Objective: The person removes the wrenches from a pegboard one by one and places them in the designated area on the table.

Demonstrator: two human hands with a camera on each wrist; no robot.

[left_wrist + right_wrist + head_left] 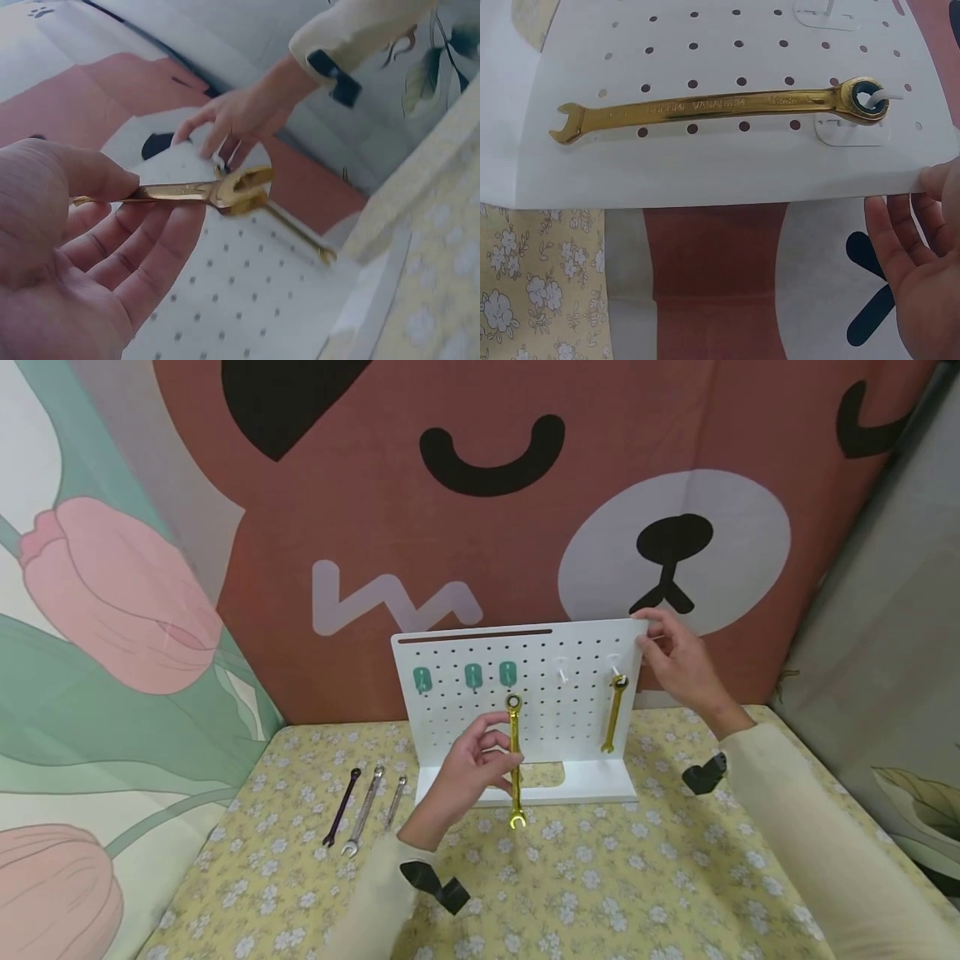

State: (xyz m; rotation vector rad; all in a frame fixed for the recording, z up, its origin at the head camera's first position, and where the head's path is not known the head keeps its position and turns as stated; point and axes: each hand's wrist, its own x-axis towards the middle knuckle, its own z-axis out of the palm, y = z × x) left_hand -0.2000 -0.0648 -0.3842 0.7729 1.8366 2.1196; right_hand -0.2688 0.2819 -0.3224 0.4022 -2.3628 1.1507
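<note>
My left hand [476,760] pinches a gold combination wrench [515,760] between thumb and fingers, in front of the white pegboard [547,718]. The wrench stands nearly upright in the head view, ring end up and open end down. At the board's upper right corner, my right hand [672,660] grips the edge, thumb on the front face and fingers behind. Close to that hand, a second gold wrench [720,107] hangs by its ring end from a white hook [885,96]. Another white hook [562,672] and several green hooks, one a green hook [507,673], sit along the same row.
Left of the board, a dark purple wrench [342,807] and two silver ones, a longer silver wrench [364,810] and a shorter silver wrench [397,800], lie on the flowered tablecloth [570,885]. A printed cloth backdrop [375,510] rises right behind the board.
</note>
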